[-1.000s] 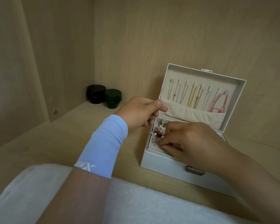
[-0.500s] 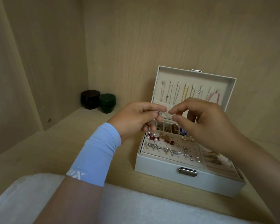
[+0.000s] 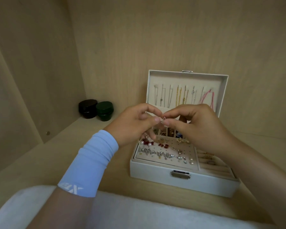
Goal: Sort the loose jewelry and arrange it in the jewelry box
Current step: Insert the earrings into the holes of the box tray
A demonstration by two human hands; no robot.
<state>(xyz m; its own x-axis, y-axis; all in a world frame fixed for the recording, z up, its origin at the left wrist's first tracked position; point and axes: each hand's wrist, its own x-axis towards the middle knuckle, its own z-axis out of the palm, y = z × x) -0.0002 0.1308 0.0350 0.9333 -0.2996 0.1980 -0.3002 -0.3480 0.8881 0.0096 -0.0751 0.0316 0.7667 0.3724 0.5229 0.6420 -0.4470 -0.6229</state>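
Apparently silver earring [image 3: 163, 119], pinched between hands

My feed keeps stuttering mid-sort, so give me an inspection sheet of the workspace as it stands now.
Surface: pale wooden shelf; white towel along the near edge.
Job's things: white jewelry box open; chains hang in the lid; earrings fill the tray.
Clutter: black jar and green jar in the back corner.
Hands: left hand and right hand pinch one small earring above the box.
Cables: nothing seen.
Surroundings: wooden cabinet walls.
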